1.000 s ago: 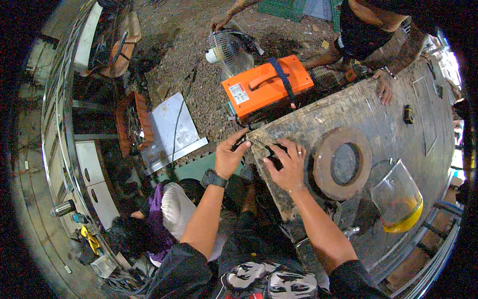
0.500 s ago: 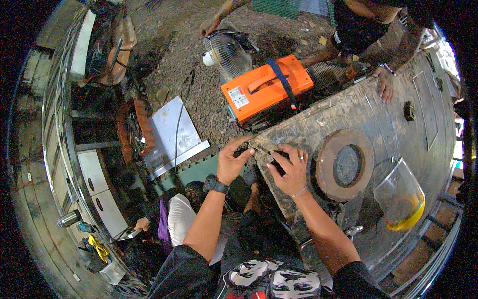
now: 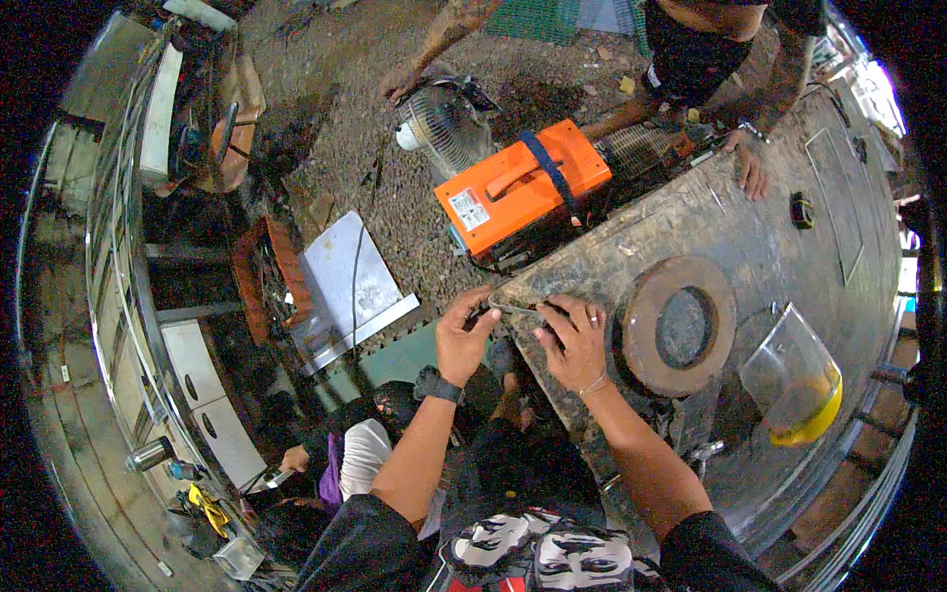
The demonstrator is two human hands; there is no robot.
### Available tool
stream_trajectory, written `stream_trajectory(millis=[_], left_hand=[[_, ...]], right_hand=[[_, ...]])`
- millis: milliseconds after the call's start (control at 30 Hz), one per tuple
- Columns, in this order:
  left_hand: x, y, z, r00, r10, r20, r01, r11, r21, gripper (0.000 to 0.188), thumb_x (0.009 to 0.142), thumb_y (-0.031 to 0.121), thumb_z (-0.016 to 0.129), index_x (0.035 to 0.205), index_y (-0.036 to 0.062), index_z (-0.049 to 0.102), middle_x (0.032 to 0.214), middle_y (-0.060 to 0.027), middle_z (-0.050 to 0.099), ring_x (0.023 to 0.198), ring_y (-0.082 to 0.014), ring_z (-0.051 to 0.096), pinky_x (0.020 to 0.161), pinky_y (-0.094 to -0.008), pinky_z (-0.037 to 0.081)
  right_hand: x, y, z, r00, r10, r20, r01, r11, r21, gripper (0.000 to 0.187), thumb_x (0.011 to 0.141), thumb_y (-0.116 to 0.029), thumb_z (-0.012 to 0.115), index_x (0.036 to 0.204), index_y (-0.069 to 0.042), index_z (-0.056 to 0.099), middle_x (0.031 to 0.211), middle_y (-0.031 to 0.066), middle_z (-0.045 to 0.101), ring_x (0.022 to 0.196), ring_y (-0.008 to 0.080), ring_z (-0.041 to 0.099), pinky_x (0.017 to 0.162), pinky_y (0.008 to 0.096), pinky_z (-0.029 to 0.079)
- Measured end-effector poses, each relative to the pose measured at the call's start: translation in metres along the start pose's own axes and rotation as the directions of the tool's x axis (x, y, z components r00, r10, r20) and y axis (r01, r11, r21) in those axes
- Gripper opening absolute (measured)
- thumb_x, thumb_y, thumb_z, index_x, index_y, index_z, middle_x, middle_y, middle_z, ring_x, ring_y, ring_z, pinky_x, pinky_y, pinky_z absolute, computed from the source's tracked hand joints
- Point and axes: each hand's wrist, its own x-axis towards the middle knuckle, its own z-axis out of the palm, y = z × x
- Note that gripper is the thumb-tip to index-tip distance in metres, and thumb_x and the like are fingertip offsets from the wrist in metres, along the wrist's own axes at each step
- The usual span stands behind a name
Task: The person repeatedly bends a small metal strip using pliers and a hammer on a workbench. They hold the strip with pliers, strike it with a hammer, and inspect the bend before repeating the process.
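Over the near left corner of the worktable (image 3: 641, 232), my left hand (image 3: 464, 340) pinches one end of a thin greyish strip (image 3: 516, 310) between thumb and fingertips. At the strip's other end are the closely bent fingers of my right hand (image 3: 574, 342), also in a pinch. The strip runs nearly level between the two hands; whether it is wire or flat metal is too small to tell. Just right of my right hand, a thick rusty ring (image 3: 641, 345) lies flat on the table.
A clear face shield (image 3: 789, 360) with a yellow edge lies at the right. Behind the table's edge stands an orange machine (image 3: 533, 183) with a blue strap, beside a fan (image 3: 449, 133). Across the table, another person's hand (image 3: 750, 168) rests on it. Someone crouches at lower left, a hand (image 3: 294, 459) showing.
The strip has turned from slanting to nearly level between my hands. My left hand has moved slightly down. The other person's outstretched arm by the fan has shifted left.
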Motion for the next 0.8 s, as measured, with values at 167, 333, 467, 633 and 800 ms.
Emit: stream_trajectory(millis=[167, 333, 467, 633, 800], left_hand=[[-0.019, 0.003, 0.003, 0.987, 0.132, -0.094, -0.113, 0.976, 0.184, 0.031, 0.088, 0.008, 0.078, 0.118, 0.0019, 0.071, 0.128, -0.0156, 0.068, 0.119, -0.0306, 0.065, 0.104, -0.0400, 0.049], [-0.025, 0.002, 0.008, 0.987, 0.121, -0.110, -0.100, 0.979, 0.180, 0.033, 0.089, 0.014, 0.078, 0.120, 0.0040, 0.071, 0.127, -0.0158, 0.069, 0.119, -0.0298, 0.065, 0.105, -0.0399, 0.049], [-0.011, -0.001, 0.005, 0.963, 0.253, -0.097, -0.227, 0.948, 0.224, 0.030, 0.090, 0.006, 0.076, 0.120, 0.0037, 0.071, 0.126, -0.0157, 0.069, 0.119, -0.0322, 0.065, 0.101, -0.0397, 0.051], [0.008, -0.003, -0.003, 0.989, 0.141, 0.039, -0.145, 0.978, 0.150, 0.032, 0.093, 0.014, 0.075, 0.124, 0.0060, 0.072, 0.119, -0.0134, 0.074, 0.111, -0.0237, 0.069, 0.101, -0.0360, 0.051], [0.010, -0.008, -0.003, 0.990, 0.125, 0.060, -0.130, 0.989, 0.073, 0.032, 0.094, 0.015, 0.075, 0.124, 0.0060, 0.073, 0.122, -0.0122, 0.073, 0.114, -0.0229, 0.068, 0.100, -0.0374, 0.051]], right_hand=[[-0.001, -0.002, 0.000, 0.999, 0.014, -0.030, -0.014, 1.000, 0.010, 0.030, 0.091, -0.022, 0.071, 0.118, -0.010, 0.070, 0.124, 0.0098, 0.063, 0.106, 0.0324, 0.058, 0.095, 0.0462, 0.040], [-0.006, -0.001, 0.001, 0.999, 0.040, -0.017, -0.040, 0.999, 0.027, 0.026, 0.088, -0.022, 0.074, 0.111, -0.010, 0.070, 0.125, 0.0089, 0.063, 0.107, 0.0327, 0.058, 0.095, 0.0470, 0.041], [-0.007, 0.002, 0.004, 0.999, 0.041, -0.007, -0.041, 0.999, 0.003, 0.026, 0.087, -0.026, 0.076, 0.108, -0.011, 0.071, 0.125, 0.0082, 0.063, 0.107, 0.0327, 0.058, 0.095, 0.0470, 0.040], [-0.008, 0.003, 0.006, 1.000, 0.006, -0.014, -0.007, 1.000, -0.013, 0.027, 0.087, -0.029, 0.077, 0.106, -0.011, 0.072, 0.126, 0.0084, 0.063, 0.109, 0.0324, 0.057, 0.096, 0.0466, 0.039], [-0.008, 0.005, 0.009, 1.000, 0.015, -0.018, -0.015, 1.000, 0.007, 0.027, 0.085, -0.026, 0.078, 0.105, -0.010, 0.072, 0.127, 0.0084, 0.063, 0.113, 0.0324, 0.057, 0.098, 0.0465, 0.039]])
